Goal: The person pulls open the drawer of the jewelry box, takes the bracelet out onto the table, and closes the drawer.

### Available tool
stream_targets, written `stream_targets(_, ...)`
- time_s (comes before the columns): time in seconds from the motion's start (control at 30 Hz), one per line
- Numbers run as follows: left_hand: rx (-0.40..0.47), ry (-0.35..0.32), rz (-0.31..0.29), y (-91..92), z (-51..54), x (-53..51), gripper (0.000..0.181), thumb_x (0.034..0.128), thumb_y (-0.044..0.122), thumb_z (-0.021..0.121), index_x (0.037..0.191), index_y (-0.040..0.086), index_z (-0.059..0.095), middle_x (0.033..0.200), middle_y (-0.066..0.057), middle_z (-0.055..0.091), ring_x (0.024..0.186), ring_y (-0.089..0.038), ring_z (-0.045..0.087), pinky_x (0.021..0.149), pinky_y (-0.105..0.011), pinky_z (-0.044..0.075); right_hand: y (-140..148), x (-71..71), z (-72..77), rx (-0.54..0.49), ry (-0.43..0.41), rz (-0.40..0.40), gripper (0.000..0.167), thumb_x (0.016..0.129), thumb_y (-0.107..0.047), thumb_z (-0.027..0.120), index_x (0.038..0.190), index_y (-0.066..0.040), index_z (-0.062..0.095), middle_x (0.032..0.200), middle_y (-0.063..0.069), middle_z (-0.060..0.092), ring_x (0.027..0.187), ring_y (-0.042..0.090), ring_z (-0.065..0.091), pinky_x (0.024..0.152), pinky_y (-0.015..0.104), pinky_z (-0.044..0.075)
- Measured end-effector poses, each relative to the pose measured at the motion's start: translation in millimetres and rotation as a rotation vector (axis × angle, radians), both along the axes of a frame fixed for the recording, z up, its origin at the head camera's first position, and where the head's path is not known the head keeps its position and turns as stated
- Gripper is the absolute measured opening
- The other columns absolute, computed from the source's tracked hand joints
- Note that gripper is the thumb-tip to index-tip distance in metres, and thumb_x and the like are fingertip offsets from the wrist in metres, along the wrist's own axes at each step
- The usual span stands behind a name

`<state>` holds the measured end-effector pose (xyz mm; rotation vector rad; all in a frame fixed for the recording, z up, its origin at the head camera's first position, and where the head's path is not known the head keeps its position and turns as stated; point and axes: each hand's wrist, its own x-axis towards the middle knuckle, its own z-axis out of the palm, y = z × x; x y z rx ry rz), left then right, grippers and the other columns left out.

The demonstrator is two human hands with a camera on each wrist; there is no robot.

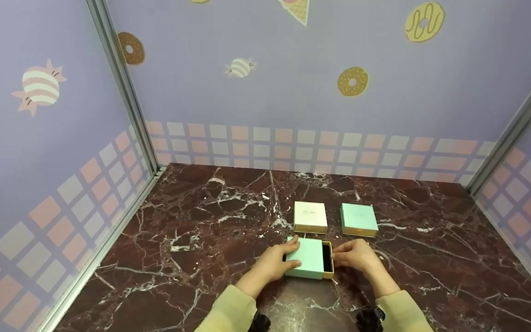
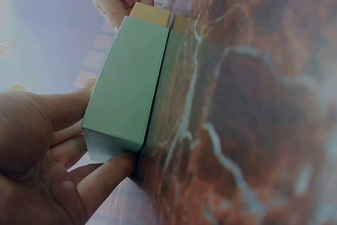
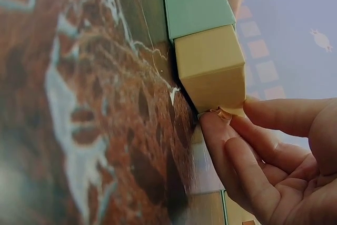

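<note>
A mint-green box sleeve [image 1: 306, 259] lies flat on the dark marbled table, with a gold drawer [image 3: 213, 72] pulled partly out of its right end. The drawer's inside looks black in the head view. My left hand [image 1: 271, 263] grips the sleeve at its left end, thumb on the near side and fingers on the far side. At the other end, my right hand [image 1: 356, 254] pinches a small gold ribbon tab [image 3: 223, 113] on the drawer's face. The thumb touches the drawer's edge in the right wrist view.
Behind the held box stand a cream box [image 1: 309, 215] with small print on its lid and another mint-green box [image 1: 359, 218] to its right. A clear curved thing [image 1: 387, 261] shows partly behind my right wrist. Lilac panels enclose the table at the back and sides.
</note>
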<state>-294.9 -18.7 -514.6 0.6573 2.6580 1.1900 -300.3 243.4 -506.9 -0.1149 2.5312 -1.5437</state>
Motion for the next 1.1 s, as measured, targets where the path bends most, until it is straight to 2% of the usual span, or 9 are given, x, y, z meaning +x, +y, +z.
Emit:
stream_targets(0.4,-0.005,-0.001,-0.010,0.0,1.3,0.6,0.059,0.0969,0.023,0.072,0.150,0.005,0.052,0.165,-0.005,0.039,0.149,-0.036,0.043,0.122,-0.052,0.038,-2.6,-1.1,-0.8,0.001,-0.008,-0.002,0.026,0.090,-0.003,0.074,0.104,0.019,0.072,0.089,0.026,0.078,0.076,0.022,0.078,0.070,0.029,0.065)
stream_targets(0.53,-0.006,0.008,-0.011,0.1,1.1,0.3,0.059,0.0966,0.023,0.072,0.150,0.004,0.052,0.165,-0.006,0.039,0.149,-0.036,0.043,0.122,-0.052,0.038,-4.8,-1.1,-0.8,0.000,-0.016,0.001,0.026,0.091,-0.003,0.074,0.105,0.018,0.072,0.092,0.027,0.077,0.077,0.024,0.079,0.072,0.031,0.066)
stream_targets(0.77,-0.008,0.010,-0.007,0.5,0.6,-0.3,0.059,0.0964,0.023,0.072,0.149,0.003,0.052,0.165,-0.007,0.039,0.149,-0.036,0.043,0.123,-0.052,0.037,-8.6,-1.9,-1.7,0.029,-0.011,-0.027,0.025,0.089,-0.005,0.077,0.102,0.015,0.075,0.093,0.025,0.078,0.075,0.016,0.076,0.072,0.029,0.065)
stream_targets(0.93,-0.008,0.015,-0.004,0.8,0.6,-0.2,0.059,0.0959,0.022,0.072,0.148,0.003,0.053,0.164,-0.007,0.039,0.148,-0.036,0.044,0.123,-0.052,0.037,-10.5,-2.7,-3.2,0.038,-0.002,-0.022,0.025,0.088,-0.005,0.077,0.102,0.015,0.075,0.095,0.026,0.078,0.075,0.015,0.075,0.070,0.027,0.064)
stream_targets(1.1,-0.009,0.021,0.000,1.2,0.9,0.1,0.059,0.0956,0.022,0.073,0.148,0.003,0.053,0.164,-0.006,0.040,0.148,-0.036,0.044,0.123,-0.052,0.037,-11.4,-3.1,-3.0,0.039,0.002,-0.020,0.025,0.088,-0.005,0.077,0.103,0.016,0.075,0.096,0.027,0.077,0.077,0.019,0.076,0.072,0.030,0.065)
